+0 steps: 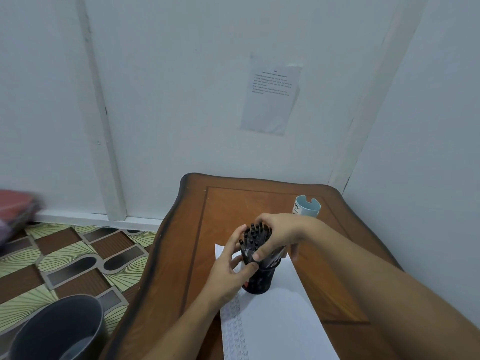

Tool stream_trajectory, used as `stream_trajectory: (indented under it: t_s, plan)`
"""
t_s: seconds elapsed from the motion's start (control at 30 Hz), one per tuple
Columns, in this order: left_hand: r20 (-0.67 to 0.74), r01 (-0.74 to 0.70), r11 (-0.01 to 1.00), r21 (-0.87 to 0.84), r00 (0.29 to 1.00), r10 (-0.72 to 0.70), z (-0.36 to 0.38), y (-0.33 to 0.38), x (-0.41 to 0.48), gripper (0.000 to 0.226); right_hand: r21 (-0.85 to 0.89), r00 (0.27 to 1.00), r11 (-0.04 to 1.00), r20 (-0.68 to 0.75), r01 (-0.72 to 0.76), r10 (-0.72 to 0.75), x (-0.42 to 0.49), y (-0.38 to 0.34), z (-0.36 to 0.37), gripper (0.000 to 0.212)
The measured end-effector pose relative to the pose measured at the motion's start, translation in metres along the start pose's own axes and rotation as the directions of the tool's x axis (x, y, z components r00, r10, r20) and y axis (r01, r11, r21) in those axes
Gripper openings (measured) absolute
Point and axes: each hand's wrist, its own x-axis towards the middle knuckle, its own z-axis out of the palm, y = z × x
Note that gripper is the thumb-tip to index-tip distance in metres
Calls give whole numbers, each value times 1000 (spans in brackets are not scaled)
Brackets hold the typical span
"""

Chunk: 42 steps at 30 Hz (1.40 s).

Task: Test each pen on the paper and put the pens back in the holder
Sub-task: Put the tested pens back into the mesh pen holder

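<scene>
Both grips are wrapped round the bundle of black pens (254,239) stood in the dark cylindrical holder (259,280), lower centre of the frame, which is parked on the white sheet of paper (275,323) on the brown wooden desk (233,203). The left grip (231,266) is curled in low by the rim, the right grip (279,233) from above. Scribble rows are seen down the paper's left edge, so the pens are probably being settled back. Next, the bundle should be released gently so nothing gets tipped.

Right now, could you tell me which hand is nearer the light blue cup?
Right. The right hand grips the pens in front of the light blue cup, apart from it; the left hand holds the pens from the side away from it.
</scene>
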Motion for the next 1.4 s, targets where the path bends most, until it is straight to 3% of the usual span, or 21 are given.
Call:
stream_trajectory:
  t_s: [0.2, 0.47, 0.57, 0.67, 0.77, 0.93, 1.13, 1.4]
  plan:
    - [6, 28, 999, -37, 1000, -28, -2, -4, 1, 74, 8, 1000, 1000, -9, -25, 25, 1, -5, -4, 70]
    - [-10, 22, 999, -34, 1000, -22, 0, -8, 3, 76, -1, 995, 998, 77, 67, -67, 0, -5, -11, 83]
    - [-20, 44, 997, -67, 999, -46, 0, -9, 3, 75, 39, 999, 998, 15, -41, 41, -1, -9, -8, 88]
    - [-15, 55, 994, -94, 998, -57, 0, -11, 4, 74, -15, 994, 994, -24, -104, 104, 3, -11, -2, 78]
    - [-10, 64, 992, -105, 998, -65, 1, -11, 5, 74, -59, 999, 998, -11, -38, 37, 4, -10, 0, 70]
    - [-4, 57, 995, -84, 998, -57, 1, -11, 6, 75, -61, 989, 989, 78, 133, -128, -2, 0, -9, 92]
    - [-6, 90, 989, -120, 996, -92, 0, -14, 5, 74, -49, 996, 997, 70, 56, -52, -13, -1, -9, 102]
    - [-26, 108, 974, -197, 993, -115, 2, -12, 2, 55, -229, 990, 963, 10, 140, -141, -9, 0, -4, 92]
